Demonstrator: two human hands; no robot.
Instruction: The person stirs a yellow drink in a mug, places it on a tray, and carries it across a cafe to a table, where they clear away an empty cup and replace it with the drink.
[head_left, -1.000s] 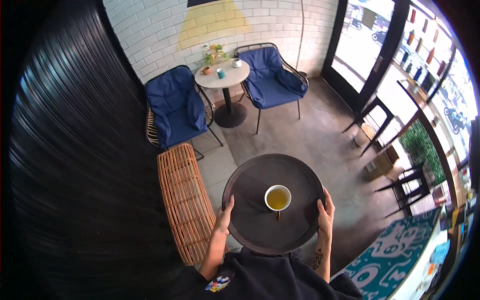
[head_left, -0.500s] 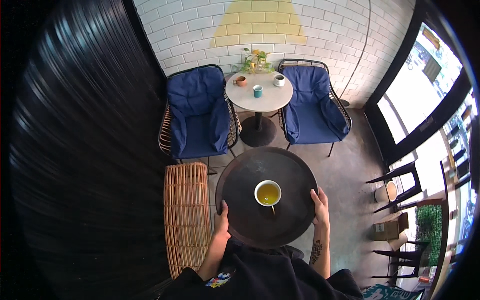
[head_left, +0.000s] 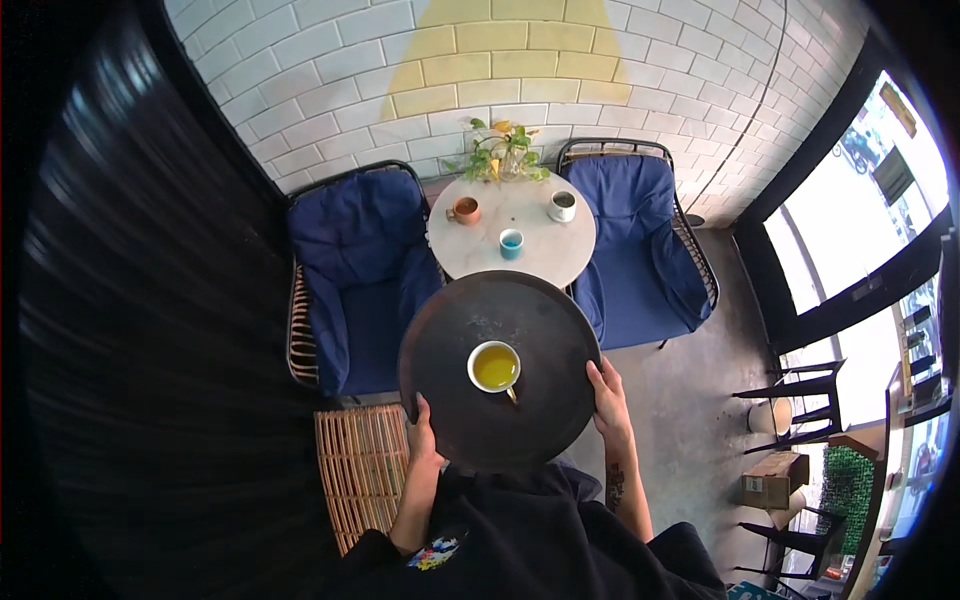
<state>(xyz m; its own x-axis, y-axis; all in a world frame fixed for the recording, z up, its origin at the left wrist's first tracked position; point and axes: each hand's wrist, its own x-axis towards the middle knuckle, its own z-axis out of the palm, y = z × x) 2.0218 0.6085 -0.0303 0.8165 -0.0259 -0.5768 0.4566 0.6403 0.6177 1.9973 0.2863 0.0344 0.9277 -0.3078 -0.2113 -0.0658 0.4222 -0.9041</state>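
A round dark brown serving tray [head_left: 450, 420] is held level in front of me, gripped at its rim on both sides. My left hand [head_left: 423, 436] is closed on the left edge, thumb on top. On the right edge my right hand [head_left: 608, 398] is closed the same way. Near the middle of the tray stands a white cup [head_left: 471, 371] of yellow-green liquid, its handle pointing toward me. Just beyond the tray is a round pale table [head_left: 460, 250] bearing an orange-brown mug [head_left: 465, 211], a teal cup [head_left: 511, 246] and a white mug [head_left: 562, 206].
A leafy plant [head_left: 497, 160] stands at the table's wall side. Blue-cushioned chairs flank the table: left chair [head_left: 360, 290], right chair [head_left: 640, 270]. A rattan bench [head_left: 360, 465] is at my left. Black stools [head_left: 810, 400] and a cardboard box [head_left: 775, 480] are along the right by the glass door.
I have come closer to the table and chairs, which now look larger. The tray, still in both hands, has shifted slightly left and up in view, nearly reaching the table's near edge.
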